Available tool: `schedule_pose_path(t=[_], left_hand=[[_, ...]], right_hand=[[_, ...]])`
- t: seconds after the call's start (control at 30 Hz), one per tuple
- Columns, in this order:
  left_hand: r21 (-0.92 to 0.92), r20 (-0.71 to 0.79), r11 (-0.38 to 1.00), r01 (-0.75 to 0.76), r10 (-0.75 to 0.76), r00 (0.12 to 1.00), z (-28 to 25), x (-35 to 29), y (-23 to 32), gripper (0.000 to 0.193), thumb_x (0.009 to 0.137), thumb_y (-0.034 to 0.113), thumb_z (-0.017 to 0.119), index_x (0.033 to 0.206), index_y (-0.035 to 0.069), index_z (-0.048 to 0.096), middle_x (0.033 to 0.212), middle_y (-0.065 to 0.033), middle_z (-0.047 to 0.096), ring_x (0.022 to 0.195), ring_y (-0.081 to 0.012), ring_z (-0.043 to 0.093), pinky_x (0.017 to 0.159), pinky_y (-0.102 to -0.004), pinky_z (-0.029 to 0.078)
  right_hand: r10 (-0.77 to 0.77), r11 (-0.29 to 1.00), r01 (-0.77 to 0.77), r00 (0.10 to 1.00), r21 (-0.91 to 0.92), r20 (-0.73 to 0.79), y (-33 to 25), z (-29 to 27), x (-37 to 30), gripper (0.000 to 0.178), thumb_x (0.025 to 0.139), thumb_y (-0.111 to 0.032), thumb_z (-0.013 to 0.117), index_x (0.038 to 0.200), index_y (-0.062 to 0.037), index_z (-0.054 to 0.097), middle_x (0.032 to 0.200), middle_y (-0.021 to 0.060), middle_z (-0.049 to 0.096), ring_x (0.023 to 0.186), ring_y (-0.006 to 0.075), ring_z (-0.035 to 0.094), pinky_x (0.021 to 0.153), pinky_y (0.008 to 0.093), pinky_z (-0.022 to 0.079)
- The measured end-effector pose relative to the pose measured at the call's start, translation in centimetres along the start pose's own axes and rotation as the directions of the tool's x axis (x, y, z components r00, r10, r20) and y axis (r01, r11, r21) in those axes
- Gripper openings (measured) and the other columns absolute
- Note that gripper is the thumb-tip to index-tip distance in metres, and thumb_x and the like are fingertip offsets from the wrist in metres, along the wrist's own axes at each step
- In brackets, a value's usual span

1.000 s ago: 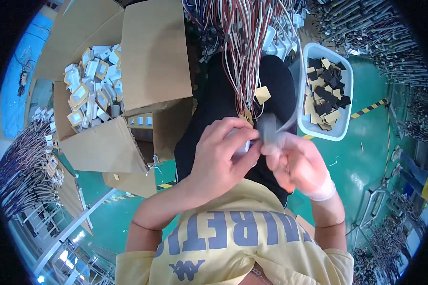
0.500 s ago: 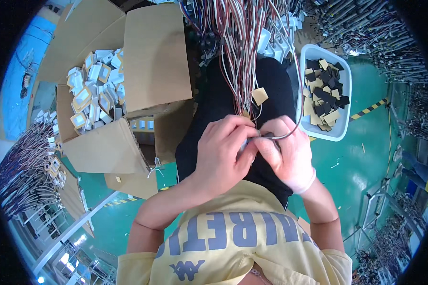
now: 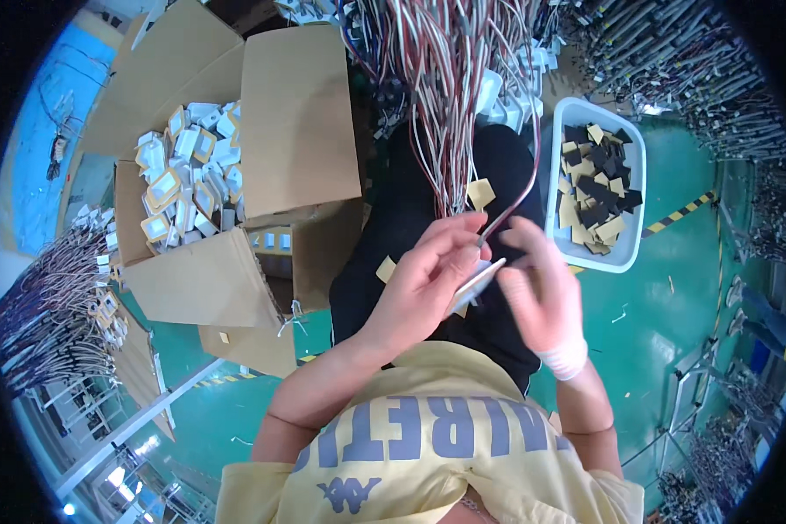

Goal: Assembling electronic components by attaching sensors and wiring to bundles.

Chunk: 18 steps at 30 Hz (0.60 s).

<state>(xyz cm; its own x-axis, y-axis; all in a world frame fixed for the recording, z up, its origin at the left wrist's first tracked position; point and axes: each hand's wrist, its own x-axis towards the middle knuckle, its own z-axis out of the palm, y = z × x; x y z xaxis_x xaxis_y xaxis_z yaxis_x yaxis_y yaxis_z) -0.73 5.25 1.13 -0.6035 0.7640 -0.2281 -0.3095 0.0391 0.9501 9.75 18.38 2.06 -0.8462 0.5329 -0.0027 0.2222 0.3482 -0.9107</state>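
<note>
My bare left hand is closed on a white plastic housing, whose flat rim is tilted up toward the right. A reddish-grey cable runs from the left fingertips up into the bundle above my lap. In a pale glove, my right hand is just right of the housing, apart from it. Its fingers are spread, slightly blurred, with nothing visible in them. Beyond both hands, a thick bundle of red, white and brown wires lies over my dark-clad legs. Small tan pads lie on my lap.
An open cardboard box at the left holds many white housings with tan rims. A white tub of black and tan pads stands at the right. More cable bundles lie at the far left, others at upper right. The floor is green.
My right hand has let go of the cable and moved away to the right. The housing, mostly hidden before, now shows in my left hand, turned on edge.
</note>
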Motion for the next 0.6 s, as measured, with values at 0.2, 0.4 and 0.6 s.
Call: schedule_pose_path(t=[0.2,0.4,0.6], left_hand=[[-0.385,0.502,0.920,0.075,0.141,0.853,0.0,1.4,0.5,0.027,0.099,0.024,0.045,0.090,0.001,0.055,0.135,-0.0121,0.042,0.128,-0.0178,0.035,0.104,-0.0336,0.028],[-0.030,0.010,0.997,-0.067,0.067,0.998,-0.6,4.1,1.5,0.030,0.087,0.010,0.064,0.113,0.000,0.054,0.123,-0.0126,0.050,0.110,-0.0139,0.050,0.088,-0.0275,0.043],[0.607,-0.322,0.748,-0.270,0.541,0.777,-1.6,11.3,-0.2,0.109,0.061,0.026,0.086,0.139,-0.002,0.015,0.135,-0.0223,0.031,0.128,-0.0315,0.031,0.107,-0.0405,0.024]], right_hand=[[-0.054,0.731,-0.439,0.727,0.523,0.685,1.3,-2.5,-0.2,0.019,0.092,-0.016,0.057,0.100,0.0010,0.057,0.086,0.0032,0.059,0.078,0.0084,0.053,0.070,0.0258,0.046],[-0.196,0.878,0.430,0.724,-0.210,0.661,7.2,-10.7,5.9,0.018,0.079,-0.015,0.061,0.093,-0.0045,0.063,0.087,0.0103,0.062,0.080,0.0263,0.062,0.070,0.0371,0.048],[-0.206,0.625,-0.044,0.954,-0.779,-0.219,9.8,-15.7,21.8,0.035,0.089,-0.012,0.048,0.123,-0.0033,0.048,0.114,0.0215,0.053,0.099,0.0382,0.057,0.082,0.0443,0.046]])
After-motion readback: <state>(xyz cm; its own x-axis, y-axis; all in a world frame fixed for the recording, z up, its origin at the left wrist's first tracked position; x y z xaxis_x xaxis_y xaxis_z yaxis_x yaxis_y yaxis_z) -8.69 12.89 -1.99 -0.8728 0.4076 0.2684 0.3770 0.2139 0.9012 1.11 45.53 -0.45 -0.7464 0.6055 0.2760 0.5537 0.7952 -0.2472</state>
